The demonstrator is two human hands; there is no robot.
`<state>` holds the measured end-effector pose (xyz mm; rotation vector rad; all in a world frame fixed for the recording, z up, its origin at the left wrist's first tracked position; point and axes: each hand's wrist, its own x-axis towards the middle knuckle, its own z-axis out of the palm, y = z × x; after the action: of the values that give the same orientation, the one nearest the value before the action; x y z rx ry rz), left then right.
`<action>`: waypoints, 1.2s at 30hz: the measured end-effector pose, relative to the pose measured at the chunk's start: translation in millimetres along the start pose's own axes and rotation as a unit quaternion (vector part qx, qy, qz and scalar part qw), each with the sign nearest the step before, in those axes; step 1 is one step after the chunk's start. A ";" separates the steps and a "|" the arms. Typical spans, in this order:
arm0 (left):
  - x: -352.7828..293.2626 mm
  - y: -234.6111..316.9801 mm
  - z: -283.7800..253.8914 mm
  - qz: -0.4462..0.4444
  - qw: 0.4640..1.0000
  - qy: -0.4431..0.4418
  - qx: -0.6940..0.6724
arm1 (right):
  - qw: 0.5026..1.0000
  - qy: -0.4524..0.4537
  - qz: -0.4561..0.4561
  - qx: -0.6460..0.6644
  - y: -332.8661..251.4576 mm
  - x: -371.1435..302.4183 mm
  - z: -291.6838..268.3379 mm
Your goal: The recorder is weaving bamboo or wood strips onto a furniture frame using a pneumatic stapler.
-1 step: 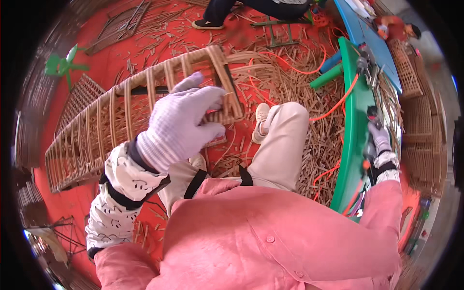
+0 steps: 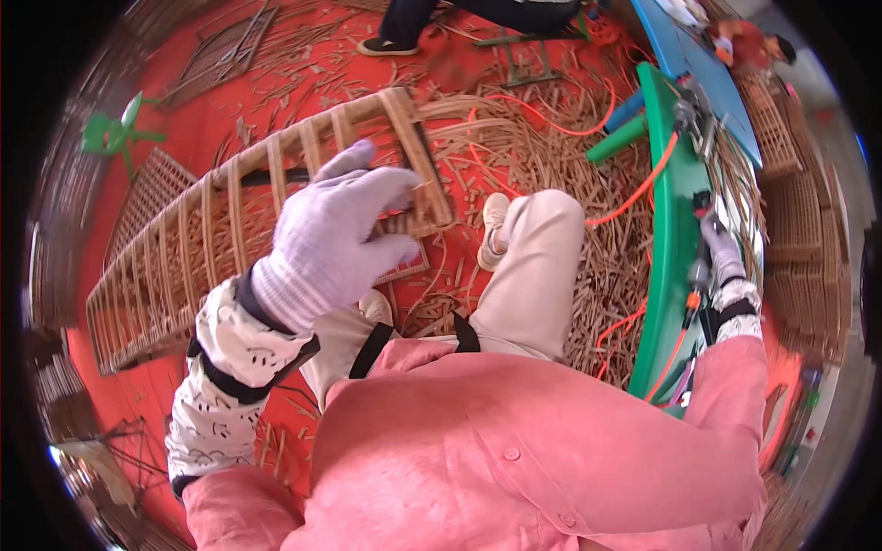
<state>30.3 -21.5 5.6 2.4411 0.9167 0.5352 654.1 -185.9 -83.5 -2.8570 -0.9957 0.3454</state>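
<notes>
My left hand (image 2: 322, 234), in a pale lilac knit glove, hovers over the near end of a long frame wrapped in brown woven strips (image 2: 230, 207). Its thumb and fingers are apart and curved, with nothing visible between them. The frame lies slanted across my left side; bars cross its open top. Off to the right, my gloved right hand (image 2: 723, 248) is closed around a dark air tool (image 2: 700, 271) above a green bench (image 2: 654, 303). An orange fitting and hose hang from the tool's lower end. My palm hides part of the tool.
Brown strip offcuts (image 2: 602, 266) litter the red floor (image 2: 303, 64). Orange hoses (image 2: 634, 211) loop over the floor and bench. Another tool (image 2: 687, 115) lies at the bench's far end. A green stool (image 2: 115, 133), stacked woven panels (image 2: 795, 220) and a seated person's leg (image 2: 404, 23) surround me.
My right hand and the air tool have shifted slightly, and the tool's orange fitting shows more clearly. My left hand sits a little further left, still spread.
</notes>
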 end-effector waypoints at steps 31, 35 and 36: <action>1.2 -8.9 -0.7 0.010 0.982 0.055 -0.178 | 0.988 -0.054 0.133 0.050 61.1 -196.8 1.1; 6.0 -14.3 0.8 -0.003 0.968 0.047 -0.248 | 0.813 -0.305 0.214 -0.448 -42.5 -193.2 -58.6; 7.0 -13.1 1.0 -0.013 0.965 0.046 -0.260 | 0.866 -0.227 0.196 -0.400 -35.2 -183.3 -63.8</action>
<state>29.1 -8.2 -1.1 1.9411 0.7291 0.7750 509.1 -273.7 17.3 -3.8789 -0.6937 0.8469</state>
